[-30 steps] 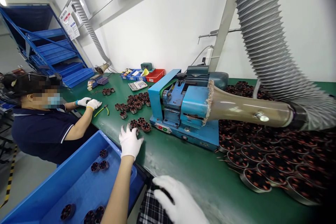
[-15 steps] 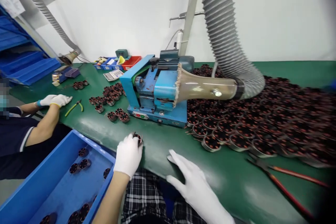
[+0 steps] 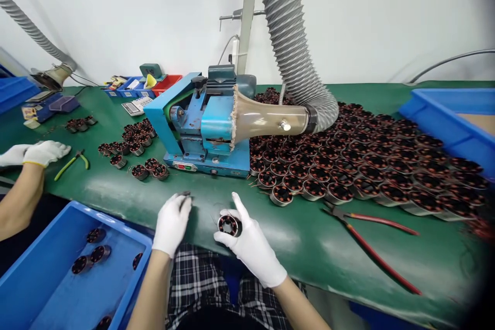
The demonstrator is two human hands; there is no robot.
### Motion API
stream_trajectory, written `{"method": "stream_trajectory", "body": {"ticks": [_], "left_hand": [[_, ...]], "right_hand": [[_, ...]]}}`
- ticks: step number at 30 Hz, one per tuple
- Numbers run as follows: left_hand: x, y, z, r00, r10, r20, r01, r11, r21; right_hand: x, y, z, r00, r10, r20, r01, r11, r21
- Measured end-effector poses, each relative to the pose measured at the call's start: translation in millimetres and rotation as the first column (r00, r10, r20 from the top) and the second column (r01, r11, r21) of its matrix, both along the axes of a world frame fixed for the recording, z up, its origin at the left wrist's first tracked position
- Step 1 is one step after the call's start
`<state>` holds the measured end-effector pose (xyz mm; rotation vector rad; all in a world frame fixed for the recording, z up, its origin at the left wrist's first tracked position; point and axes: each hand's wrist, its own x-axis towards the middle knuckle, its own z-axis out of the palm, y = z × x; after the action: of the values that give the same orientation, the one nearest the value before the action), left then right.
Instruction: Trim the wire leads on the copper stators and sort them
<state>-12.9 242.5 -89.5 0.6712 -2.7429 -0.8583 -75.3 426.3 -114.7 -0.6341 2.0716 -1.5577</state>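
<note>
My left hand, in a white glove, has its fingers closed over the green bench front, with a small dark tip showing past them; what it holds is mostly hidden. To its right, my right hand, also gloved, grips a round copper-wound ring part between thumb and fingers, its open centre facing up. Thin wires stick out from the ring's upper left. Behind my hands stands a blue machine with a clear funnel on its right side.
Many similar rings cover the bench at right, beside red-handled cutters. A blue bin holds several rings at lower left. Another person's gloved hands are near green-handled pliers.
The ring part has passed from my left hand to my right hand, which was open and has closed around it. The view has turned right, bringing a blue bin at far right into sight.
</note>
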Motion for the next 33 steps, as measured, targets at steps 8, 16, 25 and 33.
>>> {"method": "stream_trajectory", "body": {"ticks": [8, 16, 25, 33], "left_hand": [[6.9, 22.1, -26.6, 0.925, -0.371, 0.076, 0.352, 0.917, 0.189], [-15.0, 60.2, -32.5, 0.937, -0.322, -0.135, 0.346, 0.908, 0.236], [-9.2, 58.6, -36.3, 0.938, -0.315, -0.146, 0.345, 0.893, 0.288], [-11.3, 62.3, -30.5, 0.944, -0.293, -0.151, 0.320, 0.926, 0.202]], "right_hand": [[-32.3, 12.8, 1.8, 0.891, 0.059, 0.451, 0.088, 0.950, -0.298], [-42.8, 18.3, 31.8, 0.820, -0.165, 0.548, 0.400, 0.850, -0.343], [-41.1, 40.6, 25.9, 0.896, -0.234, 0.378, 0.332, 0.918, -0.216], [-14.1, -0.4, -12.0, 0.932, -0.309, 0.189, 0.347, 0.911, -0.223]]}}
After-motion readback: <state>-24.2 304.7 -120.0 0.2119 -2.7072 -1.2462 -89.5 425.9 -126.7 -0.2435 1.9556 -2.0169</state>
